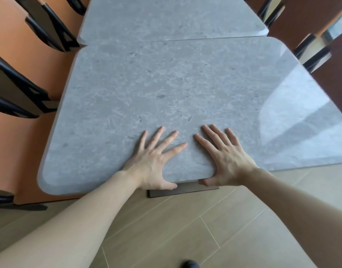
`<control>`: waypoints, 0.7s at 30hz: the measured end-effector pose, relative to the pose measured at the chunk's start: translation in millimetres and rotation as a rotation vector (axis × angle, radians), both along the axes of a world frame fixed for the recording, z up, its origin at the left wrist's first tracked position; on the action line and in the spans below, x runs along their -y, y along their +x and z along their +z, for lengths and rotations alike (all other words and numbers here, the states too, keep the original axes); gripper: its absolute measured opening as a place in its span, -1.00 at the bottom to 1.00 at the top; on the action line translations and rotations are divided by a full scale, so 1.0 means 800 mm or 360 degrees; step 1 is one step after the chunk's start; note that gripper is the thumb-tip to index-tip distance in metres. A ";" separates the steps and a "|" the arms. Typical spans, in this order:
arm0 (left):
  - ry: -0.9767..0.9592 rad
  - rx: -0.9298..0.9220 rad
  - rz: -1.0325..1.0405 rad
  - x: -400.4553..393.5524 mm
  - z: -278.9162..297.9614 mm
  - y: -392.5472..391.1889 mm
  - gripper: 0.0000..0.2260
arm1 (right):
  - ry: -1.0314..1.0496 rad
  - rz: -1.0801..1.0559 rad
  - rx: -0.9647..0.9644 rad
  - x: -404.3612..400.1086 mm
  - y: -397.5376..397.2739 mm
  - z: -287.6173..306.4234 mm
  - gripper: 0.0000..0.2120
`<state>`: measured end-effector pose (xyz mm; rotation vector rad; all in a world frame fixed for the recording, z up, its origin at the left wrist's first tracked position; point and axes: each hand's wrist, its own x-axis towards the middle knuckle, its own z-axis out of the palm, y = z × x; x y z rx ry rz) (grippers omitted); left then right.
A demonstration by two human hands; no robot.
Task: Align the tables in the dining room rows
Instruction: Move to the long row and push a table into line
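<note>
With your left hand (152, 161) and right hand (227, 161) flat and released on the near desk (166, 89), nudge it square against the far desk (166, 18), judging by the skewed seam

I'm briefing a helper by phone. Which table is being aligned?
Two grey stone-look tables stand end to end between orange benches. It is the near table, not the far table: only it has the left hand and right hand spread flat on it.
</note>
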<state>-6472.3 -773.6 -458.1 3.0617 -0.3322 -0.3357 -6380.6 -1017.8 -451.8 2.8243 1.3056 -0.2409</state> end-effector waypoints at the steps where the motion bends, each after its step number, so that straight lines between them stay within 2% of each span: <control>1: -0.0002 -0.0011 -0.0006 0.000 0.000 0.000 0.04 | -0.0008 0.0004 -0.0004 -0.001 0.000 0.001 0.27; 21: -0.0003 -0.0036 -0.0027 -0.001 0.001 0.000 0.03 | 0.0033 0.0019 -0.0009 0.001 0.002 -0.002 0.28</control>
